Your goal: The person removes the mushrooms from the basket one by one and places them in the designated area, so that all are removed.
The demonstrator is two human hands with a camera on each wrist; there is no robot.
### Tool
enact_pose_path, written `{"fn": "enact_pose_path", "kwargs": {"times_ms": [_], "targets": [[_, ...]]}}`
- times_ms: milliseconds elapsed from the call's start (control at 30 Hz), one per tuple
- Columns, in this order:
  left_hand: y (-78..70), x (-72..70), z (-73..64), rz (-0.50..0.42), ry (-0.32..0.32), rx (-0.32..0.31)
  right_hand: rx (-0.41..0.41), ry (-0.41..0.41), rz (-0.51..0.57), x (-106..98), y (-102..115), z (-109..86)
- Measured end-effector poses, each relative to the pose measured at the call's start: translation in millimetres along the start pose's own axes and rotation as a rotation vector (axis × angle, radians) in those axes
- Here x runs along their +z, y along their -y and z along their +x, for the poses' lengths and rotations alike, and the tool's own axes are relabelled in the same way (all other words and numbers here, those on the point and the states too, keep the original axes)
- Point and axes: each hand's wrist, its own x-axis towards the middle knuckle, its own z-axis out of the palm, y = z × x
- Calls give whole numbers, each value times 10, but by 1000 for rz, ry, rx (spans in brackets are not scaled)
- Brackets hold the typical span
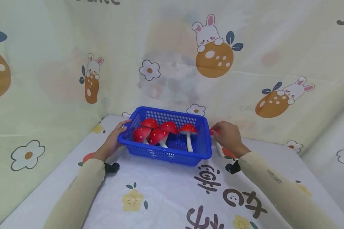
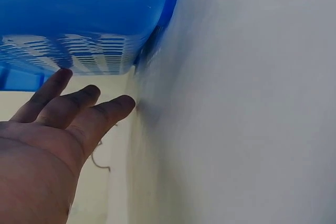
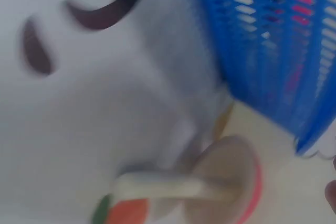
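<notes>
A blue plastic basket (image 1: 160, 155) stands on the table, holding several toy mushrooms with red, white-spotted caps and pale stems. Beside its left rim, my left hand (image 1: 114, 138) rests with fingers stretched against the basket. The left wrist view shows three spread fingers of that hand (image 2: 58, 135) near the slotted wall. Just outside the right wall, my right hand (image 1: 228, 135) holds another toy mushroom (image 1: 220, 149) by the red cap, largely hidden behind the fingers. In the right wrist view this mushroom (image 3: 173, 186) is stem down, its cap's pale underside visible; only a fingertip (image 3: 331, 195) appears.
A patterned white cloth (image 1: 160, 190) covers the table. Behind it hangs a cream curtain (image 1: 172, 41) with rabbit prints, close to the basket's back rim. Dark straps (image 1: 111, 167) sit at both wrists.
</notes>
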Motion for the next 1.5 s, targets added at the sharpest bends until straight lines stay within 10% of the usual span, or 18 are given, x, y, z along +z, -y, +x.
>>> {"fn": "enact_pose_path", "kwargs": {"times_ms": [433, 667, 1100, 1500], "targets": [[13, 0, 34, 14, -14, 0, 177, 134, 318, -197, 344, 534], [43, -5, 12, 14, -17, -1, 297, 227, 516, 100, 440, 734], [77, 6, 88, 28, -25, 1, 269, 459, 354, 353, 555, 703], [47, -43, 64, 42, -36, -13, 127, 329, 111, 467, 700, 700]]}}
